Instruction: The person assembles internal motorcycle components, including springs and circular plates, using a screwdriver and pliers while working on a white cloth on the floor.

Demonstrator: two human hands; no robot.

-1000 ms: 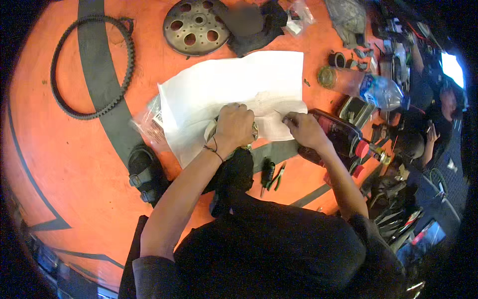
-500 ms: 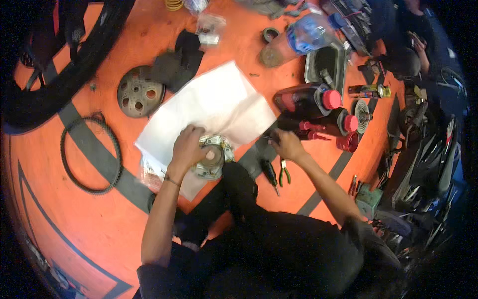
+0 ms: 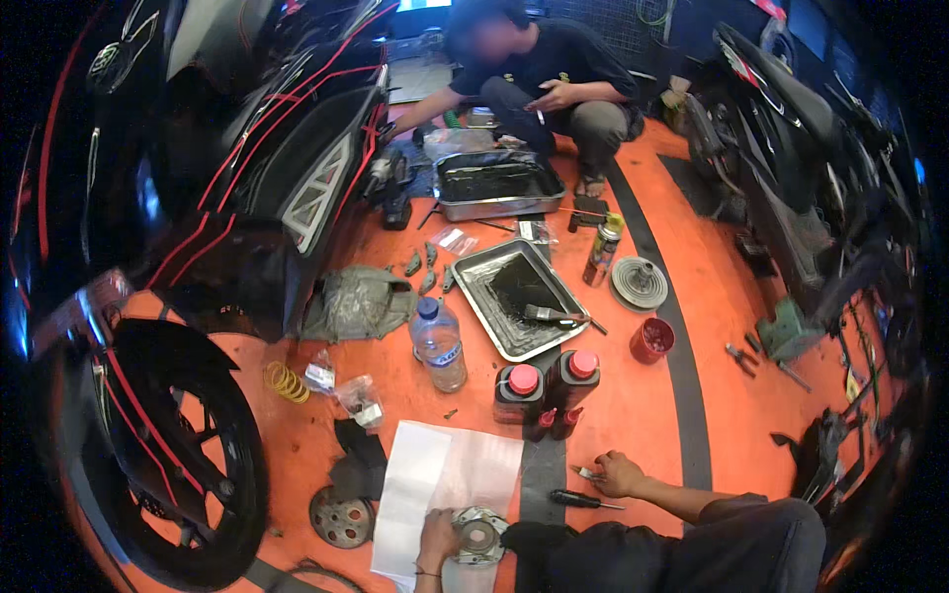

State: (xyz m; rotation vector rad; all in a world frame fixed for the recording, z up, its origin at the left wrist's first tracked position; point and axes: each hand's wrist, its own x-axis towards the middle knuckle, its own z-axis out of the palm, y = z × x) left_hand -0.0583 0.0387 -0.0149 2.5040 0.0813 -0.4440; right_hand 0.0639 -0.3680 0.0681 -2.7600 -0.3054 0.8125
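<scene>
My left hand grips the near-left side of a round metal clutch part, its fingers curled at the rim. The part has a ring-shaped centre and rests by the lower edge of white paper. Off to the right, my right hand is closed around a small tool with a pale metal tip, seemingly pliers; its handles are hidden in the palm. Just below that hand lies a screwdriver with a dark handle. Left of the paper is a round metal plate with holes.
Two dark bottles with red caps stand beyond the paper, near a water bottle and a metal tray with a brush. A red cup is farther right. Motorcycles flank the floor; a co-worker crouches at the back.
My view has tilted up, bringing the co-worker and motorcycles into sight. My right hand has moved to where the pliers lay beside the screwdriver. My left hand stays on the clutch part.
</scene>
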